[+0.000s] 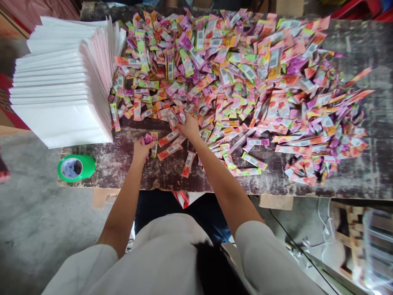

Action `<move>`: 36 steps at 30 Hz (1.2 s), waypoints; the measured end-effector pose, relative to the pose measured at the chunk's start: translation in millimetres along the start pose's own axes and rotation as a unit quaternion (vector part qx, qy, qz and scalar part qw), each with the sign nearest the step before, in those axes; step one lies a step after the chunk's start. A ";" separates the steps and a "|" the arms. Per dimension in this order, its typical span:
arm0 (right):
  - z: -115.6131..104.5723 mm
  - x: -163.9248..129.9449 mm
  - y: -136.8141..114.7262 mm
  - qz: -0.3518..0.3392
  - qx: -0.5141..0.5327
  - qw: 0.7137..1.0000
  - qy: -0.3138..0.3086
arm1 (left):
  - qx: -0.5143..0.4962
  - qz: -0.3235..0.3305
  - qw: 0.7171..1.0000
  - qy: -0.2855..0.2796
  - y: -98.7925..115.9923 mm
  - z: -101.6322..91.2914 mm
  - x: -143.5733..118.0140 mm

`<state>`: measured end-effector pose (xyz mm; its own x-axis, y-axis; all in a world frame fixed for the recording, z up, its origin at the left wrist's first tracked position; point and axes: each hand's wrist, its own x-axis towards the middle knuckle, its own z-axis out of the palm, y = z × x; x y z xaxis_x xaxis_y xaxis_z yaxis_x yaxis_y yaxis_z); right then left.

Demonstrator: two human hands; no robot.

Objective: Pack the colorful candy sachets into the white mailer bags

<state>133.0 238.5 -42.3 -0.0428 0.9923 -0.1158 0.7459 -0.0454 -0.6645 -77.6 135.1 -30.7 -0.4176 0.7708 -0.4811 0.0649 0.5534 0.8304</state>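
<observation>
A wide heap of small candy packets [221, 73] in pink, purple, green and orange wrappers covers much of the dark worn table. My left hand [141, 150] is closed on purple packets [147, 138] near the heap's front left, and a green-edged packet [154, 145] stands beside its fingertips. My right hand [189, 127] reaches into the heap's front edge, with its fingers closed on a pink and white packet [182, 118]. Between my hands lie a few loose red-orange packets [170, 151]. A single packet [188, 164] rests nearer the table's front edge.
Stacked white padded envelopes [61, 119] rise at the table's left end. In front of them is a green tape roll [86, 168]. The table [365, 172] extends right past the heap. A black cable [294, 243] and a wooden pallet [353, 237] are on the floor at right.
</observation>
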 end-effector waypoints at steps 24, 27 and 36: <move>2.1 1.5 4.5 0.004 0.043 0.999 -0.002 | -0.208 -0.108 0.969 -0.076 25.0 1.5 -13.6; 1.8 -0.3 6.9 0.003 0.048 0.999 0.002 | -0.216 -0.112 0.967 -0.077 25.9 1.7 -13.9; -12.0 -13.8 11.4 -0.005 0.095 0.995 -0.024 | -0.167 -0.088 0.980 -0.065 16.1 0.1 -5.0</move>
<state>150.0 225.7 -39.4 -0.0844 0.9864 -0.1412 0.6059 -0.0618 -0.7931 -74.3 140.2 -15.0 -0.2749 0.7190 -0.6383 -0.3077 0.5632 0.7669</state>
